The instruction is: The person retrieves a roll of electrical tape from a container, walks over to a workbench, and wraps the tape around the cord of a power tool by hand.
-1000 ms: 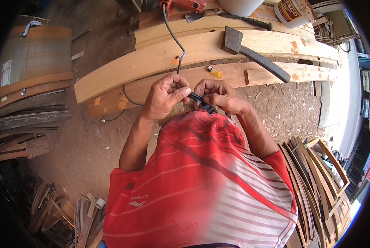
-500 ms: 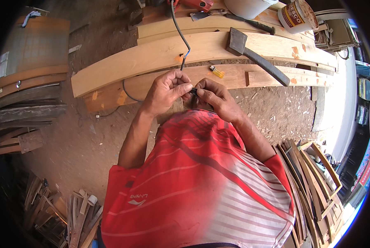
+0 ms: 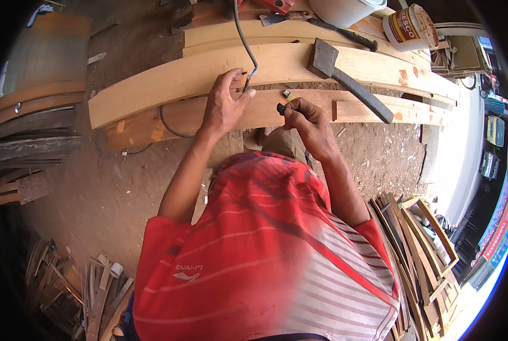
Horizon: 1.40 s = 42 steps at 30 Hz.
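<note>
My left hand (image 3: 224, 108) reaches over the pale boards with thumb and fingers apart, on either side of a dark cable (image 3: 246, 42). Beside its fingertips the cable shows a short blue stretch (image 3: 253, 72); whether they touch it I cannot tell. In the closed fingers of my right hand (image 3: 310, 125) is a small black piece (image 3: 281, 108), its exact kind too small to make out. Just beyond that hand lies a yellow lighter (image 3: 288, 94), partly hidden by the fingers.
A hammer (image 3: 345, 79) rests across the planks (image 3: 168, 82) on the right. Behind it are a putty knife (image 3: 274, 20), a long dark-handled tool (image 3: 347, 35), a white bucket (image 3: 345, 11) and a smeared tub (image 3: 410, 28). Wood scraps (image 3: 418, 256) pile up at the lower right.
My hands have parted from being together over the black piece. The left has moved up to the cable, opening; the right has shifted right and forward, keeping the black piece.
</note>
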Each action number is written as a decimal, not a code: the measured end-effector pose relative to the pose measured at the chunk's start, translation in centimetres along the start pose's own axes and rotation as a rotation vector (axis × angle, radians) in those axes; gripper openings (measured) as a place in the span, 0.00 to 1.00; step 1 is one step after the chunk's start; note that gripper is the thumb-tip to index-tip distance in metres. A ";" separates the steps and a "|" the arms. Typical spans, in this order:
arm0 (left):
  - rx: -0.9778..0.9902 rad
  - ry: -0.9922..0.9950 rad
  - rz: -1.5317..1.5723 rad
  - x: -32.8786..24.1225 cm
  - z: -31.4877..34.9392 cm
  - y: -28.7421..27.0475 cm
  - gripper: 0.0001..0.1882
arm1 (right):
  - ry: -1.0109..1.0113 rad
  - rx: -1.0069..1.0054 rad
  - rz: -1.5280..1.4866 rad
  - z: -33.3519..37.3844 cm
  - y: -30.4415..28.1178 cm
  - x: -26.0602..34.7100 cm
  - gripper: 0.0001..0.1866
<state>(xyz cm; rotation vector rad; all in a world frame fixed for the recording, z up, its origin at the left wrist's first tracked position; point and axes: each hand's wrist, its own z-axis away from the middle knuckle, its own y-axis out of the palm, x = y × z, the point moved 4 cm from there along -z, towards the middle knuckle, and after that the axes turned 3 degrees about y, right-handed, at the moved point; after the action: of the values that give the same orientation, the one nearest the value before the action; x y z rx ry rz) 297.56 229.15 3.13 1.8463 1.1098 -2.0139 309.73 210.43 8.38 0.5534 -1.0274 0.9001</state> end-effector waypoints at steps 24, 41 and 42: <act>-0.390 -0.188 0.748 -6.9 1.2 -5.3 0.05 | -0.123 0.410 -0.071 -10.0 6.8 4.7 0.10; -0.431 -0.304 0.786 -7.0 2.2 -5.1 0.10 | 0.131 0.601 -0.336 -10.8 7.3 4.7 0.07; -0.449 -0.334 0.784 -7.2 2.3 -4.9 0.10 | 0.135 0.631 -0.324 -10.8 7.3 4.4 0.07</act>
<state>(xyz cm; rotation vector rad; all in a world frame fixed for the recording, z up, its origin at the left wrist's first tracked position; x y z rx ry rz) 294.37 228.73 11.54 1.3417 0.5435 -1.3941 309.81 224.11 7.57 1.1350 -0.4934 0.9486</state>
